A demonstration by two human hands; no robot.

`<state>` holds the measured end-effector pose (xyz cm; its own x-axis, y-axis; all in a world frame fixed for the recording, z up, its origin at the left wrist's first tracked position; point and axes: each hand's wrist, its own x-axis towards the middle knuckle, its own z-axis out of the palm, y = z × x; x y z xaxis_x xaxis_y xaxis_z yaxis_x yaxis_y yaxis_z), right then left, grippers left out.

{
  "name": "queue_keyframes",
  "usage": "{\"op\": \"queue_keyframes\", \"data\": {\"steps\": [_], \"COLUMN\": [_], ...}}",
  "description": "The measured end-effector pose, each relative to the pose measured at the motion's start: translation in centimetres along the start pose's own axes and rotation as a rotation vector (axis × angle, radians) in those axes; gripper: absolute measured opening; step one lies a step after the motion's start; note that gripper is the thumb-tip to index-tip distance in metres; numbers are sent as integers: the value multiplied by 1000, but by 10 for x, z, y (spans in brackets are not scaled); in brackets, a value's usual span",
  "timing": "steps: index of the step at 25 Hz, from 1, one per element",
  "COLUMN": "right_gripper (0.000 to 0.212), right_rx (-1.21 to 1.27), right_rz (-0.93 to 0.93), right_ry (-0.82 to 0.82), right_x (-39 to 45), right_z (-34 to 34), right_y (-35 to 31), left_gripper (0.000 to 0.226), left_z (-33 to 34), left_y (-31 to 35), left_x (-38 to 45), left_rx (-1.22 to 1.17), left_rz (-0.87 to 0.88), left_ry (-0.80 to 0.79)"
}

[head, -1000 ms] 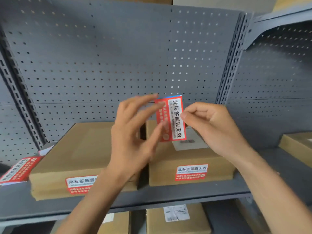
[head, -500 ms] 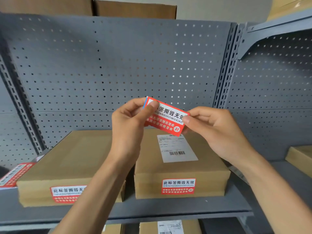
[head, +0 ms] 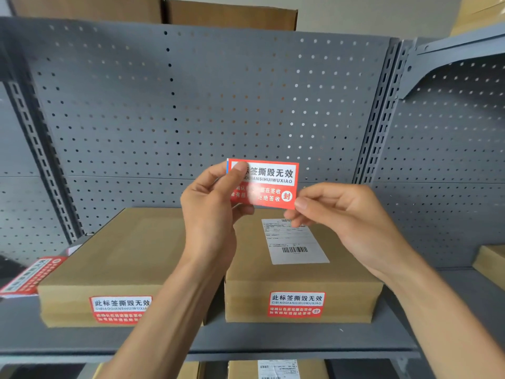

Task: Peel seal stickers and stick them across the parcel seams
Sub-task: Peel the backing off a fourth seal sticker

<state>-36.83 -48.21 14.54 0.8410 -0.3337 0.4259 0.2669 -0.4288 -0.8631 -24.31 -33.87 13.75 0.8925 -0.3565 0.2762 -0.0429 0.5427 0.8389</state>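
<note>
I see a glossy red-and-white paper seal sticker (head: 269, 184) catching glare at centre. Below it, at five and seven o'clock, two parcels (head: 303, 280) (head: 123, 258) look like matt brown cardboard. The perforated back panel (head: 191, 105) and shelf (head: 246, 337) read as grey painted metal, matt.

The left hand (head: 210, 212) covers the left end of the held seal sticker (head: 269, 184), hiding its first characters; a glare blurs the small red lines beneath; the left forearm crosses the right part of the sticker on the left parcel (head: 114, 258); the stack of stickers (head: 30, 274) at the left edge is cut off and its print smeared; the fine print on the shipping label (head: 293, 240) is too small to read; boxes along the bottom and top edges are cropped.
</note>
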Motion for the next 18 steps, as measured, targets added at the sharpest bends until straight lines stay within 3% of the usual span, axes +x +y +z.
{"op": "queue_keyframes", "data": {"steps": [13,14,16,18], "right_gripper": [14,14,15,16], "right_rx": [33,29,25,29], "right_rz": [-45,-49,-56,-61], "right_ry": [70,88,139,206], "right_x": [-4,-4,-3,-1], "right_z": [18,18,18,18], "right_y": [8,9,10,10], "left_gripper": [7,18,46,49], "left_z": [-9,-10,-15,-18], "left_y": [-7,-9,-13,-14], "left_x": [5,7,7,0], "left_rx": [-56,-28,178,504], "left_rz": [-88,-58,182,617], "left_ry": [-12,5,98,180]}}
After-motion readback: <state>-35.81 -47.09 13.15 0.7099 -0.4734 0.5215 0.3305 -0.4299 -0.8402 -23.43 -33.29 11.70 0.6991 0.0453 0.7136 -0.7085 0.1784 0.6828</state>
